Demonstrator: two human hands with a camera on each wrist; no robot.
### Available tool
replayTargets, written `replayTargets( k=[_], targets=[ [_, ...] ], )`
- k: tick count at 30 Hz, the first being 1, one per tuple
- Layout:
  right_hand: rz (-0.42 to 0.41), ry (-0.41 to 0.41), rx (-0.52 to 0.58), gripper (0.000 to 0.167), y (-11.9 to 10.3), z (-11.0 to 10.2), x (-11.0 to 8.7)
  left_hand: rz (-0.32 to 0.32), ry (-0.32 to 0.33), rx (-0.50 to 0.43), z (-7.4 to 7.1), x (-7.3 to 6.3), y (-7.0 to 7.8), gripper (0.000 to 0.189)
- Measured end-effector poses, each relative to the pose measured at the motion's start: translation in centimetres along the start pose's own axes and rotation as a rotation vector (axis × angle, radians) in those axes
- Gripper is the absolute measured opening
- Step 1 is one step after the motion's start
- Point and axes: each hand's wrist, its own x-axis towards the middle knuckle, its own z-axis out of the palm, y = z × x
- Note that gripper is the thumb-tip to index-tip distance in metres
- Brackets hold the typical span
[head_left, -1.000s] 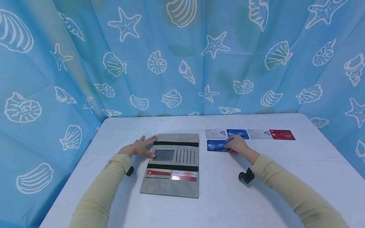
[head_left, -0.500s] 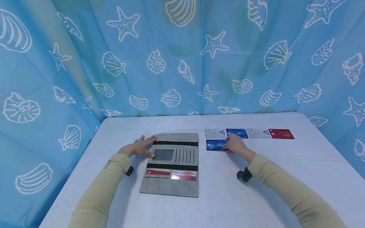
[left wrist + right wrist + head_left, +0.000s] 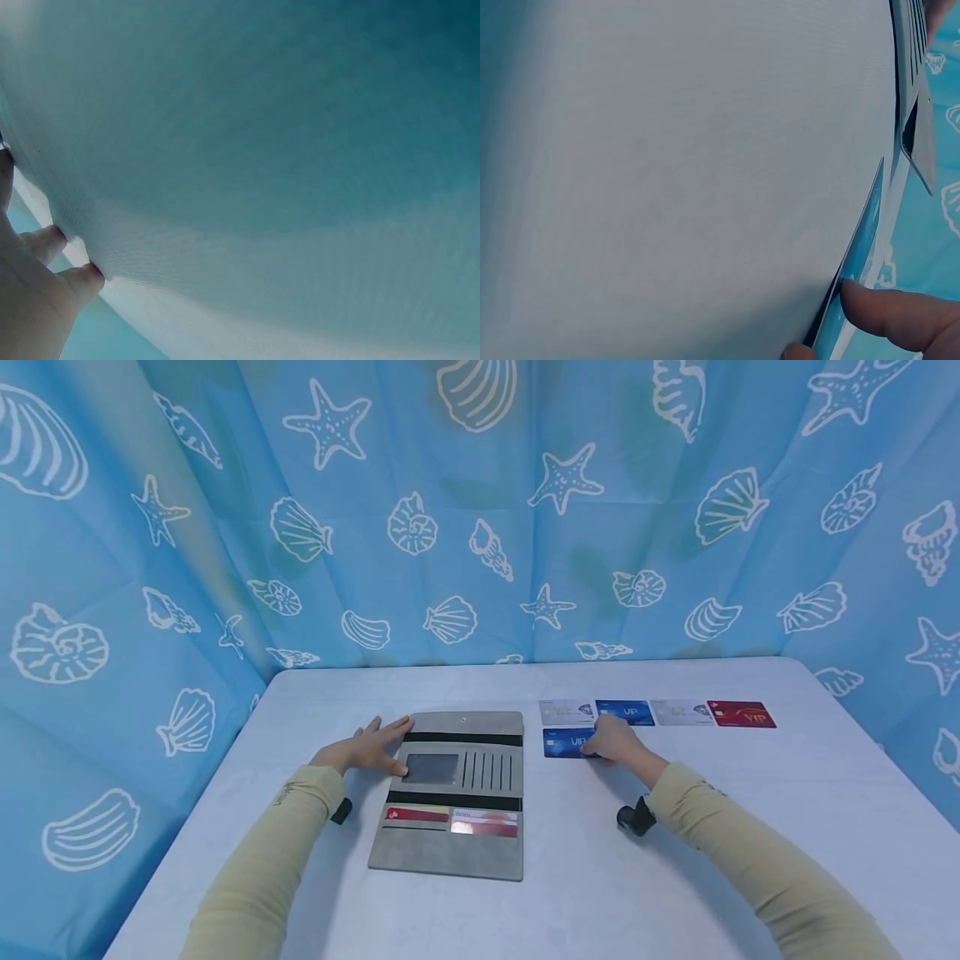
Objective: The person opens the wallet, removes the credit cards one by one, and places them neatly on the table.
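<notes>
A grey wallet (image 3: 447,857) lies unfolded on the white table, with a red card (image 3: 417,814) and a pink-and-white card (image 3: 484,823) in its lower pockets. My left hand (image 3: 362,750) rests at its upper left edge, fingers spread and thumb touching beside the clear window. My right hand (image 3: 621,743) pinches the right end of a blue VIP card (image 3: 564,742). The right wrist view shows the thumb on the face of this blue card (image 3: 861,240) and a fingertip at its other side, the card tilted. In the left wrist view, the left hand (image 3: 34,281) shows only partly.
Behind the held card lies a row: a silver card (image 3: 566,712), another blue VIP card (image 3: 630,712), a second silver card (image 3: 681,712) and a red VIP card (image 3: 741,714). A blue seashell curtain (image 3: 480,510) hangs behind the table (image 3: 570,893). Black devices sit at both wrists.
My right hand has shifted slightly left along the blue VIP card, covering a little more of its right end. The left hand and the wallet stay where they were.
</notes>
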Motion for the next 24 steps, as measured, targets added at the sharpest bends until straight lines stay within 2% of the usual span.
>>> replayTargets(
  k=[13, 21, 24],
  targets=[
    [-0.018, -0.015, -0.006, 0.046, 0.3, 0.02, -0.55, -0.002, 0.0, 0.0, -0.11, -0.24, 0.18, 0.092],
    [-0.077, -0.025, -0.028, 0.065, 0.89, 0.22, -0.89, 0.01, -0.001, 0.009, -0.06, -0.22, 0.21, 0.093],
    [-0.089, -0.019, -0.03, 0.067, 0.88, 0.23, -0.96, 0.014, -0.004, 0.012, -0.09, -0.25, 0.29, 0.093]
  ],
)
